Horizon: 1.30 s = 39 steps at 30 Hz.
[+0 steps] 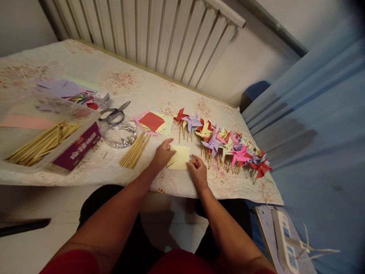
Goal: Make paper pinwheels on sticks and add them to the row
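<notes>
A pale yellow paper square (180, 156) lies between my hands near the table's front edge, with a small slit or crease at its lower left. My left hand (162, 156) holds the left edge, its thumb on top of the paper and its index finger stretched past the upper corner. Curled fingers of my right hand (198, 170) are at the right edge, thumb against the paper. Behind the square is a stack of coloured paper squares with a red sheet (152, 121) on top. A bundle of thin wooden sticks (135, 150) lies left of my left hand.
Many finished paper pinwheels (212, 144) stand in rows on the right. Scissors (115, 114), a clear dish of shiny pins (119, 135) and a plastic bin (47, 163) with sticks are to the left. A power strip (285, 239) sits at lower right, beside a blue curtain (322, 133).
</notes>
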Tool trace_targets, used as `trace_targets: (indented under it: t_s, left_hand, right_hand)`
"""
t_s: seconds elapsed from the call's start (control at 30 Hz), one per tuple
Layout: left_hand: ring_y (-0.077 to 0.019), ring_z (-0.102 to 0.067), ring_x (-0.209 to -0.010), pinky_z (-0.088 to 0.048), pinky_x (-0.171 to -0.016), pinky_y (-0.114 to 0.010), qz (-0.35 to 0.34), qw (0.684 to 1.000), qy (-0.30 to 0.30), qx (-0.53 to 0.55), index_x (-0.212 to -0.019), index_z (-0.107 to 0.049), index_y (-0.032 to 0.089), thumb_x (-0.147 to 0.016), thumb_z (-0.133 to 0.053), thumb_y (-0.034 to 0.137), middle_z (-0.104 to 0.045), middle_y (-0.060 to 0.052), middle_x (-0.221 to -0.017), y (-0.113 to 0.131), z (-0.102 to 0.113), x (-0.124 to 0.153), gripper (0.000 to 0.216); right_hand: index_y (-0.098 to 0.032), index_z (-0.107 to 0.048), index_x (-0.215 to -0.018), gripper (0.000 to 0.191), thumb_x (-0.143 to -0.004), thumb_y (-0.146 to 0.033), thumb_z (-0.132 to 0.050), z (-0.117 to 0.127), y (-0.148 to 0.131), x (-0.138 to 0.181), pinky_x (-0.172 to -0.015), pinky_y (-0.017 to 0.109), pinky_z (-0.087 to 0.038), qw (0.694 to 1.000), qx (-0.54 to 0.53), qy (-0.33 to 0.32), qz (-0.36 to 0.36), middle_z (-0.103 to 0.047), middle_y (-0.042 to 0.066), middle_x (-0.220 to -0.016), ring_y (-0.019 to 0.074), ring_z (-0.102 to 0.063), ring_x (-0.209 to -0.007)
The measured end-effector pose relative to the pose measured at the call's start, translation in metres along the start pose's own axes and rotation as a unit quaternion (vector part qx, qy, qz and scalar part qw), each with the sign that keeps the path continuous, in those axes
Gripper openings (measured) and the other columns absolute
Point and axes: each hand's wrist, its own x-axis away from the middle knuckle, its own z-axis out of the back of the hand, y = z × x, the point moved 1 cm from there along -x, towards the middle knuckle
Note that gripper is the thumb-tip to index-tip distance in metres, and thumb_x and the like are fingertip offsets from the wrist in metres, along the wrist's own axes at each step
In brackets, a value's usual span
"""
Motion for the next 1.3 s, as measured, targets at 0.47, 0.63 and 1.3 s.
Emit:
trace_targets:
  t_s: [0.47,0.63,1.3]
  left_hand:
    - [-0.0107,-0.045,-0.058,-0.038,-0.059,-0.023,0.008,0.999,-0.038,-0.008,-0.133,-0.052,0.014,-0.068,-0.060,0.018,-0.049,0.004,-0.067,-0.002,-0.007,-0.005,0.066]
    - [-0.0127,-0.051,-0.064,-0.043,-0.067,-0.025,0.015,0.999,-0.027,-0.039,-0.131,-0.055,0.014,-0.067,-0.061,0.015,-0.057,0.001,-0.074,-0.004,-0.007,-0.005,0.064]
    - [-0.0190,-0.066,-0.074,-0.051,-0.065,-0.028,0.077,0.989,-0.088,0.088,-0.097,-0.063,0.012,-0.063,-0.059,0.016,-0.071,-0.005,-0.081,-0.009,-0.005,-0.004,0.034]
  right_hand:
    - [-0.019,-0.062,-0.076,0.027,-0.059,-0.030,-0.080,-0.007,-0.023,-0.010,-0.064,0.024,-0.048,0.959,-0.230,-0.092,-0.140,-0.068,-0.003,-0.069,0.0125,-0.060,-0.060]
    - [-0.019,-0.058,-0.071,0.027,-0.058,-0.029,-0.080,-0.018,-0.023,-0.009,-0.056,0.022,-0.044,0.962,-0.220,-0.077,-0.141,-0.063,-0.005,-0.062,0.0098,-0.054,-0.054]
    - [-0.018,-0.066,-0.089,0.032,-0.062,-0.030,-0.078,-0.022,-0.021,-0.010,-0.074,0.032,-0.054,0.965,-0.233,-0.042,-0.111,-0.074,0.002,-0.084,0.0182,-0.067,-0.072]
